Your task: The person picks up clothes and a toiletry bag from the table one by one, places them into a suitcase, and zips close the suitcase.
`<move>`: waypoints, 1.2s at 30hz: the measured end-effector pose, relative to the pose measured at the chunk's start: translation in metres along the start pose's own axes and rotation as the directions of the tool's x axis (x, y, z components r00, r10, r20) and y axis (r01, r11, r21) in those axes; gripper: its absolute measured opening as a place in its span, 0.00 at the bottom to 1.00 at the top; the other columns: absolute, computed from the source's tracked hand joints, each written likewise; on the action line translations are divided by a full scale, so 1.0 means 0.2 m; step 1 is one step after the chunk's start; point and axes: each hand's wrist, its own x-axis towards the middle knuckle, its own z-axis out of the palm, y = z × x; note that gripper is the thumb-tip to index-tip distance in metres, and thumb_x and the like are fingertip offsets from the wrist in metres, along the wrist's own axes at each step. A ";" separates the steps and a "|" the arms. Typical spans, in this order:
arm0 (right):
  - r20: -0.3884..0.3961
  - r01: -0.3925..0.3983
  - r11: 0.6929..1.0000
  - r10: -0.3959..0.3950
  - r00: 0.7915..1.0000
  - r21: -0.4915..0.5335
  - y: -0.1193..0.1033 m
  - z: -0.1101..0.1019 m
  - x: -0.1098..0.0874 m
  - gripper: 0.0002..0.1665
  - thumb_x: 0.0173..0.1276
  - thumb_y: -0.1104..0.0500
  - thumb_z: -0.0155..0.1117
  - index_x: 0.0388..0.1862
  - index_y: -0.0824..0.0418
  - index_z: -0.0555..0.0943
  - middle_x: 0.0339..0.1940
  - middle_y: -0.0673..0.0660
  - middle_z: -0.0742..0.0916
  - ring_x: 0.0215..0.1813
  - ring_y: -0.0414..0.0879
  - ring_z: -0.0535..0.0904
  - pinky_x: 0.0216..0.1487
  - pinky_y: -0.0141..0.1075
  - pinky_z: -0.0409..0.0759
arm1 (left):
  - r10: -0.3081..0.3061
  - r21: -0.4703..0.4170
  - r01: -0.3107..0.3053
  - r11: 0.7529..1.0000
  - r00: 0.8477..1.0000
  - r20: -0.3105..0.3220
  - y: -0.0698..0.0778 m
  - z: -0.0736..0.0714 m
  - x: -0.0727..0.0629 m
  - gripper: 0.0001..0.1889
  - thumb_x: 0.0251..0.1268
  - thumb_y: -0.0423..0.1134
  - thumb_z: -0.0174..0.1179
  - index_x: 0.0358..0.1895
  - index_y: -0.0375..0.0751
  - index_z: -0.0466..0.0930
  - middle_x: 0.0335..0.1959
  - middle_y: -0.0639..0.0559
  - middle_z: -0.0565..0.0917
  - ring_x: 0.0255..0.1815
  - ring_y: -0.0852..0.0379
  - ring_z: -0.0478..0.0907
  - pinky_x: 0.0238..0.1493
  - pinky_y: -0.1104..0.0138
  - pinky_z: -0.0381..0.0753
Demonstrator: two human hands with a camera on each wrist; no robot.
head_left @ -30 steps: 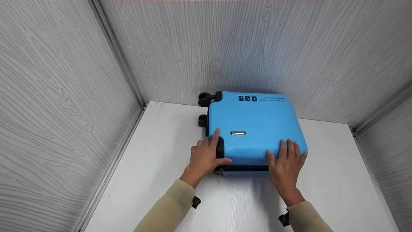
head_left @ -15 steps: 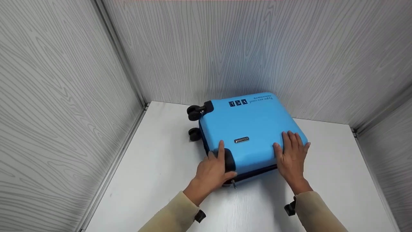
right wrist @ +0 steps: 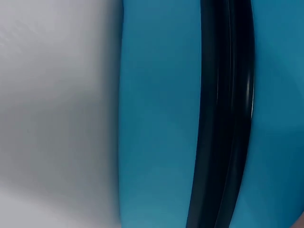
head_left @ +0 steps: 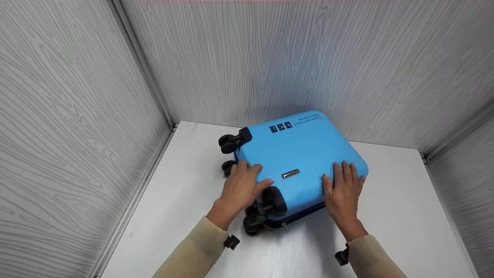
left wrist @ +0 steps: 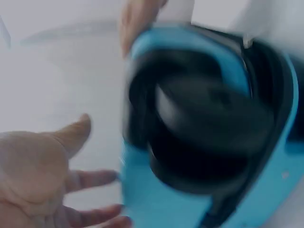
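Note:
A light blue hard-shell suitcase [head_left: 308, 150] lies flat, its black wheels [head_left: 227, 144] at the left end and its near left corner turned toward me. Over the wheeled end, my left hand [head_left: 241, 185] has its fingertips at the shell's edge, thumb above the black corner guard [head_left: 274, 200]. In the left wrist view, the left hand's [left wrist: 38, 175] fingers reach toward the shell beside a blurred wheel [left wrist: 213, 118]. My right hand [head_left: 342, 191] rests with extended fingers on the near right edge. The right wrist view shows the dark seam band [right wrist: 223, 109] around the suitcase's side.
Wood-grain panels rise behind [head_left: 289, 58], at the left [head_left: 65, 116] and at the right [head_left: 471, 162] of the white surface [head_left: 181, 193]. The suitcase's far corner stands close to the back panel. A zipper pull [head_left: 285, 226] hangs at the near corner.
The suitcase has turned, its wheeled left end swinging toward me. My left hand has left the near corner and shifted along the wheeled end. My right hand stays on the right edge.

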 end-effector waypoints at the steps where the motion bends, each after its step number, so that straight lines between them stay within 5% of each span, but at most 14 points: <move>1: -0.007 0.004 1.000 -0.004 1.000 0.006 -0.02 0.01 -0.03 0.33 0.79 0.50 0.60 0.74 0.69 0.74 0.77 0.73 0.72 0.82 0.73 0.56 0.76 0.80 0.41 | -0.002 -0.031 0.002 1.000 1.000 -0.005 -0.02 0.01 0.03 0.36 0.75 0.66 0.57 0.75 0.46 0.75 0.74 0.34 0.70 0.66 0.36 0.73 0.59 0.45 0.82; 4: -0.010 0.013 1.000 -0.013 1.000 0.023 -0.08 0.03 -0.09 0.35 0.77 0.49 0.63 0.75 0.69 0.73 0.78 0.74 0.71 0.83 0.75 0.53 0.74 0.81 0.45 | 0.004 -0.116 -0.003 0.993 1.000 0.006 -0.07 0.08 0.08 0.41 0.74 0.68 0.56 0.82 0.51 0.64 0.86 0.35 0.50 0.81 0.29 0.59 0.69 0.37 0.74; 8: -0.009 0.025 0.999 -0.025 1.000 0.045 -0.11 0.05 -0.10 0.37 0.77 0.49 0.63 0.76 0.69 0.72 0.80 0.74 0.68 0.84 0.75 0.49 0.75 0.79 0.48 | 0.028 -0.184 -0.025 0.983 1.000 0.011 -0.08 0.20 0.07 0.48 0.73 0.72 0.53 0.87 0.52 0.51 0.88 0.39 0.31 0.85 0.23 0.41 0.73 0.32 0.65; 12: 0.025 0.024 0.997 -0.026 0.999 0.076 -0.08 0.06 -0.07 0.37 0.79 0.48 0.61 0.78 0.67 0.70 0.81 0.72 0.66 0.85 0.74 0.46 0.76 0.77 0.44 | 0.048 -0.164 -0.056 0.985 0.997 -0.053 -0.04 0.29 0.03 0.47 0.78 0.70 0.50 0.88 0.50 0.46 0.88 0.39 0.29 0.84 0.20 0.36 0.73 0.31 0.64; 15: 0.072 0.017 0.994 -0.025 0.997 0.108 -0.02 0.06 -0.02 0.37 0.79 0.48 0.60 0.79 0.66 0.69 0.83 0.71 0.65 0.86 0.73 0.43 0.78 0.75 0.41 | 0.066 -0.122 -0.076 0.990 0.994 -0.084 0.02 0.33 0.00 0.44 0.81 0.67 0.48 0.88 0.46 0.47 0.87 0.35 0.32 0.82 0.16 0.38 0.69 0.33 0.72; 20: 0.144 -0.014 0.991 -0.005 0.990 0.130 0.08 0.02 0.06 0.37 0.79 0.48 0.60 0.81 0.62 0.68 0.84 0.68 0.65 0.88 0.69 0.42 0.81 0.71 0.40 | 0.077 -0.068 -0.076 0.995 0.997 0.017 0.16 0.35 -0.07 0.46 0.82 0.68 0.42 0.87 0.40 0.43 0.86 0.31 0.31 0.81 0.14 0.38 0.60 0.39 0.82; 22: 0.161 -0.033 0.992 0.012 0.987 0.124 0.11 0.00 0.08 0.37 0.79 0.48 0.60 0.81 0.61 0.68 0.85 0.67 0.64 0.88 0.67 0.41 0.82 0.69 0.41 | 0.072 -0.042 -0.069 0.997 0.995 0.068 0.20 0.34 -0.07 0.47 0.81 0.70 0.41 0.87 0.40 0.44 0.87 0.30 0.32 0.81 0.15 0.41 0.63 0.39 0.80; 26: 0.163 -0.084 0.989 0.063 0.985 0.123 0.08 0.00 0.09 0.37 0.81 0.47 0.59 0.82 0.62 0.68 0.86 0.67 0.63 0.89 0.66 0.41 0.83 0.67 0.42 | 0.062 0.018 -0.063 0.998 0.995 0.084 0.20 0.23 -0.03 0.42 0.80 0.67 0.47 0.85 0.43 0.58 0.86 0.33 0.50 0.76 0.23 0.65 0.63 0.41 0.81; 30: 0.141 -0.124 0.983 0.105 0.984 0.134 -0.01 0.02 0.03 0.36 0.82 0.48 0.57 0.82 0.64 0.67 0.86 0.68 0.61 0.89 0.66 0.40 0.84 0.65 0.42 | 0.047 -0.020 -0.047 0.999 0.999 -0.001 0.12 0.08 0.09 0.32 0.80 0.59 0.57 0.76 0.44 0.74 0.76 0.38 0.71 0.67 0.36 0.74 0.57 0.46 0.83; 36: 0.136 -0.064 0.992 0.048 0.990 0.113 -0.19 0.06 -0.11 0.37 0.80 0.49 0.60 0.81 0.66 0.68 0.85 0.71 0.61 0.87 0.71 0.40 0.82 0.70 0.44 | -0.022 -0.065 0.012 0.998 0.987 -0.160 -0.12 -0.06 0.33 0.27 0.80 0.53 0.58 0.72 0.41 0.77 0.74 0.39 0.72 0.73 0.39 0.68 0.69 0.46 0.74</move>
